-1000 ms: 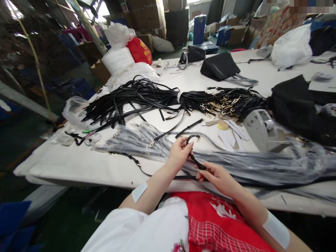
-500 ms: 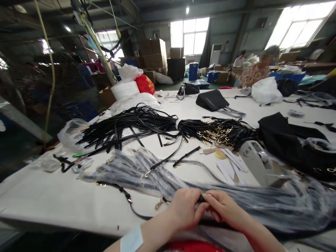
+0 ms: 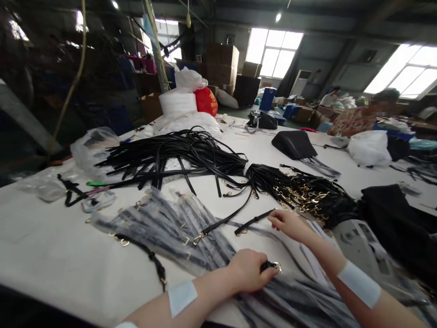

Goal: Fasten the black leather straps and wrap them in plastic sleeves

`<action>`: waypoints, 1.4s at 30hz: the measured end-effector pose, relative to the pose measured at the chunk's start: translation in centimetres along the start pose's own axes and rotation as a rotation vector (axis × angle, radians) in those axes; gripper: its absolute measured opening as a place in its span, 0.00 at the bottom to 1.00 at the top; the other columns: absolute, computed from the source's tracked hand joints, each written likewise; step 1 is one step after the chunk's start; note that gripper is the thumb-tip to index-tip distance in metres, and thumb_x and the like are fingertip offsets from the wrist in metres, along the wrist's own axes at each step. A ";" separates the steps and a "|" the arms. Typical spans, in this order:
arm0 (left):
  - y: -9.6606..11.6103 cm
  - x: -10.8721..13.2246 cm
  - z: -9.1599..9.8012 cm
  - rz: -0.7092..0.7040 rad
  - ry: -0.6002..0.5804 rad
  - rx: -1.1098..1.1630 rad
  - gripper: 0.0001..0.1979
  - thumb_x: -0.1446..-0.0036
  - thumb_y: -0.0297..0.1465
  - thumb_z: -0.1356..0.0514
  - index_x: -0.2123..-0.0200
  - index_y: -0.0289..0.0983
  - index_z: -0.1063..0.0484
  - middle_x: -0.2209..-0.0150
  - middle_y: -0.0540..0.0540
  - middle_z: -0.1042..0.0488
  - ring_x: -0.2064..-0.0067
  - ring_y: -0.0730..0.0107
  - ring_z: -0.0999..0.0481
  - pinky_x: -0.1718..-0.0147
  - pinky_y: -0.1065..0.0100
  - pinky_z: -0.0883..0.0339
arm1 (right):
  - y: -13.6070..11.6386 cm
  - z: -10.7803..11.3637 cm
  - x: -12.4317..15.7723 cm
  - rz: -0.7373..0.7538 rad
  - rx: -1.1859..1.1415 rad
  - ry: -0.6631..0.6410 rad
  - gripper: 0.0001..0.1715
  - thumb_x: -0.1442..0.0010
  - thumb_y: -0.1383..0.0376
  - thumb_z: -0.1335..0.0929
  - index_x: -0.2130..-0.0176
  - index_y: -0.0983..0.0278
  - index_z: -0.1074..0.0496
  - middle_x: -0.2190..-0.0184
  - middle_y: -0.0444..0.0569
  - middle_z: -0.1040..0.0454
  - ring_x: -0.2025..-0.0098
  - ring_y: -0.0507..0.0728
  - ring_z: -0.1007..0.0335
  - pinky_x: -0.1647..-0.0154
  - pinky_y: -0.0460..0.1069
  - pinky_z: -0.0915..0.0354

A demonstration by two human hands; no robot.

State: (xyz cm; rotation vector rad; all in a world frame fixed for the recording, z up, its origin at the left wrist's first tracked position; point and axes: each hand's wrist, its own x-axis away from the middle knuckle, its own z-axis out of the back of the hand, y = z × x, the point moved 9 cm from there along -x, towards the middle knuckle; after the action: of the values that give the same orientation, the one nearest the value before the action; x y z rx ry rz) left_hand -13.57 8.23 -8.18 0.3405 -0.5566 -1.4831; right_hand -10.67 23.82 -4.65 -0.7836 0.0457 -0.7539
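Note:
My left hand [image 3: 251, 272] is closed around a black strap; its end with a metal buckle [image 3: 276, 267] sticks out past the thumb. My right hand [image 3: 288, 224] is over the table, with fingers pinched at the right end of a short black strap [image 3: 254, 221] that has a gold ring. Left of that lies a longer strap with a gold snap hook [image 3: 198, 238]. Under and beside my left hand are straps in clear plastic sleeves [image 3: 160, 228]. Another loose black strap [image 3: 153, 259] with gold rings lies at their near side.
A big bundle of black straps [image 3: 170, 152], tied with a white band [image 3: 247, 168], spans the middle of the table. Gold hooks sit at its right end. A grey-white device [image 3: 358, 246] and black bags [image 3: 295, 145] lie to the right. Beyond the table is a person in a patterned top [image 3: 353, 120].
My hands were together at the near edge and have parted. The right moved up and forward to the short strap; the left kept its strap, with the buckle now showing. The view has shifted.

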 end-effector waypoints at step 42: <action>8.4 3.5 3.8 -0.320 -0.008 -0.182 0.12 0.43 0.28 0.51 0.76 0.40 0.34 0.75 0.48 0.26 0.70 0.65 0.27 0.69 0.68 0.40 | 12.0 6.2 29.6 -0.124 -1.094 0.440 0.17 0.47 0.53 0.28 0.66 0.64 0.27 0.79 0.41 0.33 0.86 0.45 0.44 0.87 0.41 0.48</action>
State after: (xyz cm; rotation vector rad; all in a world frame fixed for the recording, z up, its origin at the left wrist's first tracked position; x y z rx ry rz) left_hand -8.67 5.85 0.01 0.2903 -0.3807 -1.8296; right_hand 20.33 14.65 -1.20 -1.6435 0.8706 -1.0038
